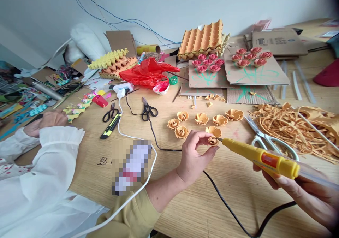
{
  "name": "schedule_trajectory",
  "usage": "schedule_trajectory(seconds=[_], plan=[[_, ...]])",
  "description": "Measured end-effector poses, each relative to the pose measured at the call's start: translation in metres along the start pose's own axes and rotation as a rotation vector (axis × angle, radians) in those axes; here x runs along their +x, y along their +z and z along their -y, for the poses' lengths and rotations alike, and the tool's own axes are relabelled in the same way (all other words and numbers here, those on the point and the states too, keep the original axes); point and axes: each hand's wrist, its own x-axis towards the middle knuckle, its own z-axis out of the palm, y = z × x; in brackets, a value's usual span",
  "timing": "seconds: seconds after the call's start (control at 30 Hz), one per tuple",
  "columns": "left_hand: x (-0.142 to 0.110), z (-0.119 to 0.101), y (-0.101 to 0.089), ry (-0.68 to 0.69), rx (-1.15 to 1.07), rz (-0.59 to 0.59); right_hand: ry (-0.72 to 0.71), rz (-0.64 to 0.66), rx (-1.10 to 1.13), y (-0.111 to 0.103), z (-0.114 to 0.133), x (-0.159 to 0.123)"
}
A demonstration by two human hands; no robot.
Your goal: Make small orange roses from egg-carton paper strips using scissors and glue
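Between the thumb and fingers of my left hand (194, 155) is a small rolled orange flower center (212, 141). My right hand (299, 192) is wrapped round a yellow hot glue gun (254, 155), its nozzle tip at the rolled piece; a clear glue stick extends from its back. Just behind my left fingers lies an open orange flower (213, 131). More orange flowers stand on the table beyond, some with rolled centers, like this flower (181, 132), and others open, like this one (234, 114).
White-handled scissors (275, 142) lie beside a heap of orange scraps (291, 125). Red-painted flowers (250, 57) stand on cardboard (256, 75). Black scissors (148, 111), a utility knife (110, 126) and cables cross the middle. A co-worker's hands (53, 119) rest at the left.
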Motion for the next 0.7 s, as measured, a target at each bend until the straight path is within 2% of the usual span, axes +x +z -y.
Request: schedule_trajectory(seconds=[0.17, 0.3, 0.4, 0.6, 0.7], plan=[[0.000, 0.000, 0.000, -0.008, 0.022, 0.003, 0.067, -0.063, 0.007, 0.003, 0.003, -0.001], [0.000, 0.002, -0.001, -0.008, 0.046, 0.013, 0.228, -0.092, 0.027, 0.008, 0.022, 0.000], [0.000, 0.003, -0.002, 0.007, 0.063, 0.021, 0.245, -0.099, 0.043, 0.009, 0.031, 0.004], [0.000, -0.001, -0.002, -0.004, 0.070, 0.056, 0.109, 0.057, 0.104, 0.004, 0.006, 0.001], [0.000, -0.002, -0.001, -0.076, -0.007, 0.054, 0.149, 0.088, 0.177, 0.002, -0.002, -0.004]])
